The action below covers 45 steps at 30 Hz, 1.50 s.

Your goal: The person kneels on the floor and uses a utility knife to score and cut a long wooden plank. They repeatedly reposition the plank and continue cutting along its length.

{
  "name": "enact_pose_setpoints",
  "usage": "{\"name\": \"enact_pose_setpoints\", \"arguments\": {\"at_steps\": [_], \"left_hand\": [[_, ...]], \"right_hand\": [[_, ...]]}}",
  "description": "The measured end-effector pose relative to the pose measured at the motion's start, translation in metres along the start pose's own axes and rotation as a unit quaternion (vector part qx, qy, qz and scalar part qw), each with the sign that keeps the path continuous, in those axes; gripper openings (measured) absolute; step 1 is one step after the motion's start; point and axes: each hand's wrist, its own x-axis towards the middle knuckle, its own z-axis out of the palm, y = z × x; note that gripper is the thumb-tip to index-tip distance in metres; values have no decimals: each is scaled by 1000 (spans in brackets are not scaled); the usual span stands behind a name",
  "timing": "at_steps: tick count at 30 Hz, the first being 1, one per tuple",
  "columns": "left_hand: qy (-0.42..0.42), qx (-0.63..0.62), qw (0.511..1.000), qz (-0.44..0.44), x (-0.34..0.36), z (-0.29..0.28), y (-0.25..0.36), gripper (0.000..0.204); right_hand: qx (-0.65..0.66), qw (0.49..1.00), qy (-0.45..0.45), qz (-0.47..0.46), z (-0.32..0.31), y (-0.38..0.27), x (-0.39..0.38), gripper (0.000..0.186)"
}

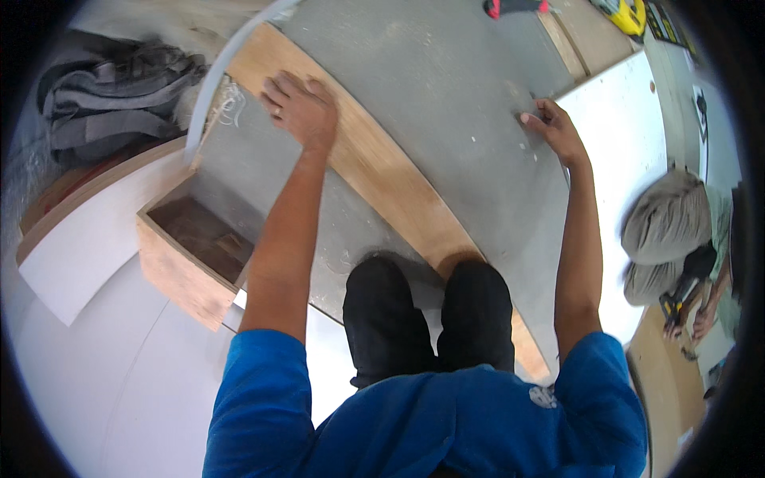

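Observation:
A long light-brown wooden board (382, 171) runs slantwise across a grey panel (414, 88), from the upper left down beside my knees. My left hand (301, 110) lies palm down on its upper part, fingers stretched and slightly spread. Farther right, my right hand (558, 131) is over the grey panel, close to the edge of a white panel (621, 111). Its thumb and forefinger stand apart, and I see nothing held between them. The other fingers of that hand are partly hidden.
An open-topped wooden box (187, 275) stands at left, below a dark bag (119, 95). A pale bent strip (213, 84) arches near the board's far end. A red-and-black tool (514, 6) and yellow tool (625, 17) lie far off. Another person (669, 223) works at right.

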Motion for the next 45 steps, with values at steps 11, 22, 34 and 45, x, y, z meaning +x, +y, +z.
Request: {"name": "enact_pose_setpoints", "arguments": {"at_steps": [11, 22, 34, 45], "left_hand": [[68, 24, 997, 16, 54, -3, -29, 61], [-4, 170, 969, 178, 90, 38, -118, 72], [-323, 262, 859, 299, -267, -59, 54, 143], [-279, 374, 824, 322, -254, -25, 19, 138]], "right_hand": [[-98, 994, 41, 5, 2, 35, -36, 68], [-20, 989, 119, 85, 22, 245, -210, 64], [-51, 979, 63, 186, 88, 379, -250, 99], [-39, 986, 64, 148, 146, 305, -321, 138]]}}
